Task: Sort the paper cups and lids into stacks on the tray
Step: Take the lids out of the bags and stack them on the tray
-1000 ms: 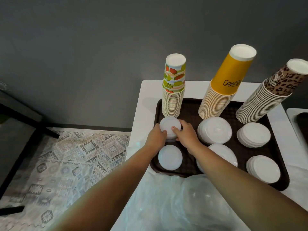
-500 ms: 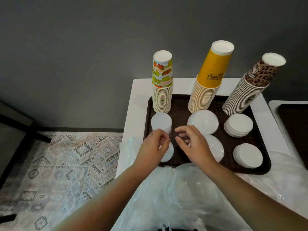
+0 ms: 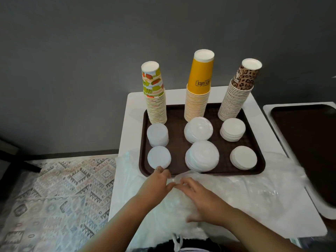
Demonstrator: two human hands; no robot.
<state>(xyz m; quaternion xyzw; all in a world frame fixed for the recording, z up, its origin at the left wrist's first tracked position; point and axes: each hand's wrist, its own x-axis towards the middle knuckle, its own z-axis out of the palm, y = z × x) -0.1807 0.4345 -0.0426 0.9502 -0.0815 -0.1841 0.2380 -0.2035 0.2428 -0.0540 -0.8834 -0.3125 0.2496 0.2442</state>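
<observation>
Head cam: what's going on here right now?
A person is sorting paper cups and lids on a brown tray. Three upside-down cup stacks stand along its far edge: fruit-print, yellow, leopard-print. Six lid stacks sit in front of them. Both hands are off the tray, at the clear plastic bag near the person: left hand and right hand meet at its crumpled top.

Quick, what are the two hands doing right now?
Left hand: on the clear plastic bag; whether it pinches the plastic cannot be told.
Right hand: open, fingers loosely curled, resting on the bag.
</observation>
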